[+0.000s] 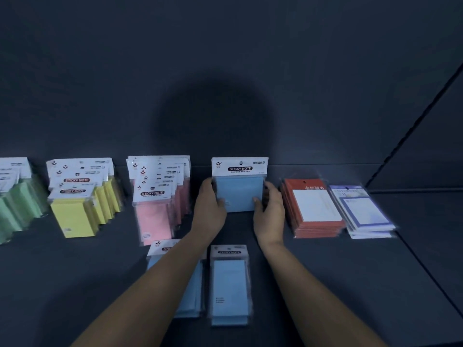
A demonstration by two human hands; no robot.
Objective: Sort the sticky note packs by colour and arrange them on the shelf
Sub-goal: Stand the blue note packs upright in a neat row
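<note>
A blue sticky note pack (pixel 239 189) stands upright against the shelf's back wall, and both hands hold it. My left hand (pixel 209 206) grips its left edge. My right hand (pixel 269 211) grips its right edge. Two more blue packs lie flat nearer to me: one (pixel 230 284) in full view, the other (pixel 193 291) partly under my left forearm. Left of the held pack lean rows of pink packs (pixel 156 196), yellow packs (pixel 82 196) and green packs (pixel 17 201).
A stack of red-bordered note packs (pixel 313 209) and a stack of blue-bordered packs (pixel 363 211) lie right of my right hand. The dark shelf surface (pixel 338 284) runs to a seam on the right. A dark back wall (pixel 225 71) stands behind.
</note>
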